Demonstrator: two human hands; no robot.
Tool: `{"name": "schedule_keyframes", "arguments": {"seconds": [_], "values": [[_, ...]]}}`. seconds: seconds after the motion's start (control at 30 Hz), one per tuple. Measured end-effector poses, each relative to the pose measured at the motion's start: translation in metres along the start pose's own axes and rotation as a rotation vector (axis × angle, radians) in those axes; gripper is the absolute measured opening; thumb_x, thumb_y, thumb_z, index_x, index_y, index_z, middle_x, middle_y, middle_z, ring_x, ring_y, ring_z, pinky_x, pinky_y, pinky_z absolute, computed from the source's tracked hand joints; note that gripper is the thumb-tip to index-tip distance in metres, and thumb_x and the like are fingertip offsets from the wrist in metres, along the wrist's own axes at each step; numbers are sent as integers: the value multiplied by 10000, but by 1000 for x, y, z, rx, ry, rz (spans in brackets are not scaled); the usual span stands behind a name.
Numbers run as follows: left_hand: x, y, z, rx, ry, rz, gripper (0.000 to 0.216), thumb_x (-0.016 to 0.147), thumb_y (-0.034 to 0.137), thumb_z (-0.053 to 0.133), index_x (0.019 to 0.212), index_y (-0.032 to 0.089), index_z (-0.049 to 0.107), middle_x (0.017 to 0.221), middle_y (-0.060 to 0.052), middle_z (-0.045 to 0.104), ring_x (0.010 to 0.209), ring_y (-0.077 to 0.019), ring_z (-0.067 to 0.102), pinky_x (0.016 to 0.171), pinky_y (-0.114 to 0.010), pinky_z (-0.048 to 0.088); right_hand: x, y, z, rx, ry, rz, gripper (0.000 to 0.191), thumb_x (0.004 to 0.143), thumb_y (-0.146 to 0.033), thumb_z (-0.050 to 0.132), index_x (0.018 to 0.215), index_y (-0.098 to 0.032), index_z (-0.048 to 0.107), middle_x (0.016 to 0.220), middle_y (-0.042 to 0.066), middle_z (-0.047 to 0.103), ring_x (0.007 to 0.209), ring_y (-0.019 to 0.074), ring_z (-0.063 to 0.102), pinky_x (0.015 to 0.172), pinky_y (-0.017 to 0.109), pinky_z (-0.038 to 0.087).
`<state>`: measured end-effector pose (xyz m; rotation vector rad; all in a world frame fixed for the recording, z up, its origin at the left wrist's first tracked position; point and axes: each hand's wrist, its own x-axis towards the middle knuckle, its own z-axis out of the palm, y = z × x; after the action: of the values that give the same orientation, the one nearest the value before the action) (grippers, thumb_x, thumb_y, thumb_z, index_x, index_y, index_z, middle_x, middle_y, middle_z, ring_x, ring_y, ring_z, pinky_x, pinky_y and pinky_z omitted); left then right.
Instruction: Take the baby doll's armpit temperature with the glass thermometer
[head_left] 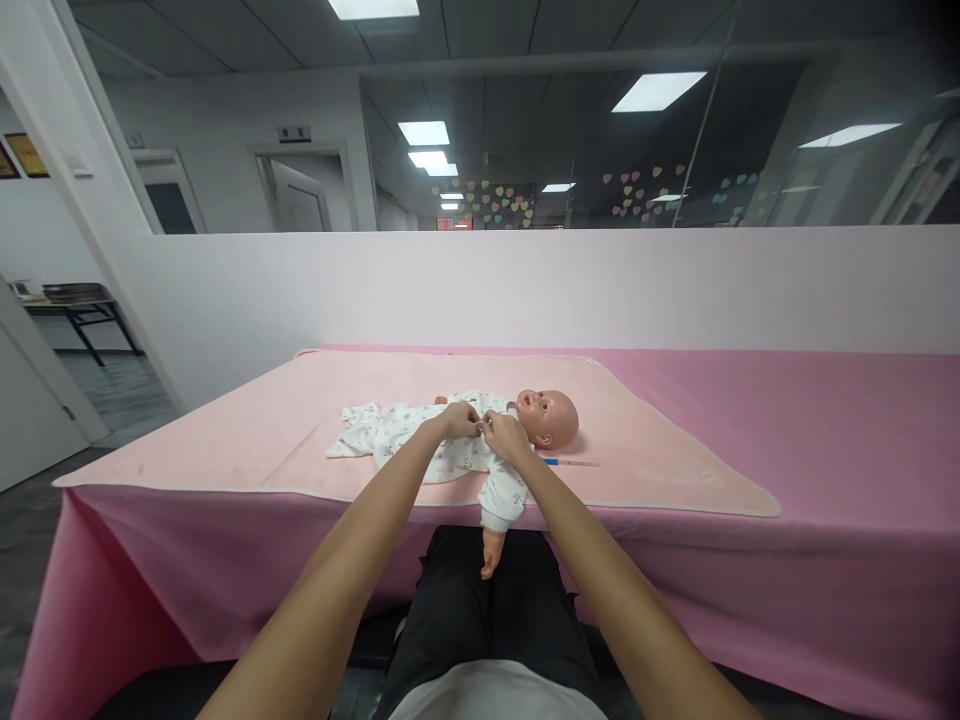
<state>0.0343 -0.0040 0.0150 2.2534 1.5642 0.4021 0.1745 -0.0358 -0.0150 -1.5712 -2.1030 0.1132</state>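
Observation:
A baby doll [551,418] lies on its back, head to the right, one arm hanging over the table's front edge. It wears a white patterned baby outfit [405,428]. Over the chest, my left hand [459,420] and my right hand [504,434] almost meet, each with its fingers pinched together at the front of the outfit. What exactly sits between the fingertips is small; it looks like the outfit's fabric edge. Beside the doll's head, near my right wrist, lies a thin blue-and-white stick-like item [570,462].
A peach mat [645,470] lies under the doll, on a table with a pink cloth [840,440]. Behind it rises a white half wall [525,285] with glass above. My legs [487,610] are close to the table's front edge.

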Motion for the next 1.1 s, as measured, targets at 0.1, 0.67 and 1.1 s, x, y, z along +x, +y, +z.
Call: {"name": "schedule_keyframes", "arguments": {"seconds": [0.1, 0.67, 1.1], "values": [[1, 1, 1, 34, 30, -6, 161, 554, 193, 605, 709, 165, 638, 685, 3, 639, 668, -130, 565, 510, -178, 374, 4, 5, 1, 69, -9, 7, 222, 855, -266, 427, 940, -179, 613, 905, 87, 664, 819, 182, 587, 619, 231, 348], [2, -11, 14, -86, 95, 55, 332, 542, 189, 664, 870, 183, 609, 720, 24, 626, 685, -122, 586, 549, -177, 418, 9, 21, 13, 454, -5, -12, 251, 834, -349, 528, 924, -130, 613, 848, 38, 635, 723, 133, 591, 642, 262, 476], [-10, -16, 20, -131, 182, 148, 248, 649, 303, 611, 842, 149, 634, 764, -17, 655, 719, -130, 594, 616, -205, 446, 3, 21, 12, 605, 4, 66, 303, 860, -330, 503, 1104, -152, 528, 1110, 57, 544, 936, 189, 559, 784, 368, 485]]}}
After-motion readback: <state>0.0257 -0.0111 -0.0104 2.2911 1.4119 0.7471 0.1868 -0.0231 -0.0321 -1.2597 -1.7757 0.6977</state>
